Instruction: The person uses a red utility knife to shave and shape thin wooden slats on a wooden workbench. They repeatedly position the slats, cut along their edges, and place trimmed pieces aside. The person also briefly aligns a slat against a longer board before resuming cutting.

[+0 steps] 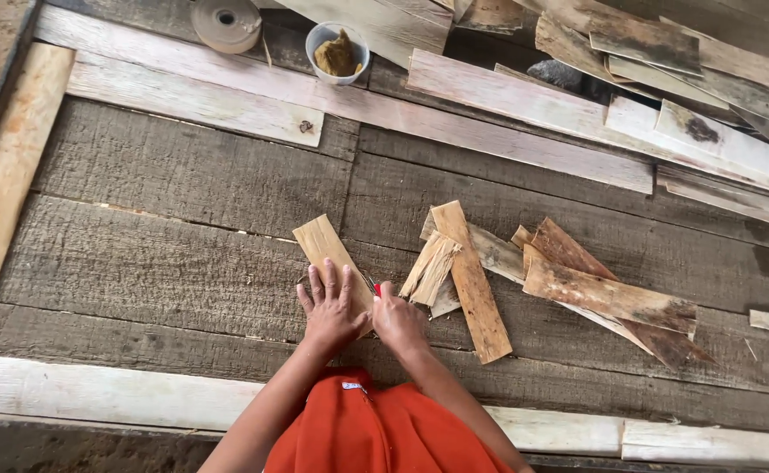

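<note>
A narrow strip of pale wood veneer (323,243) lies slantwise on the grey plank table. My left hand (330,308) presses flat on its near end, fingers spread. Beside it, my right hand (396,320) is closed around a small tool with a red tip (377,288), held at the strip's right edge; most of the tool is hidden in the fist. An orange garment shows at the bottom edge.
A loose pile of veneer scraps (472,271) and brownish pieces (608,298) lies to the right. A tape roll (225,24) and a white cup with brown stuff (337,52) stand at the back. Long pale strips (524,101) cross the far side.
</note>
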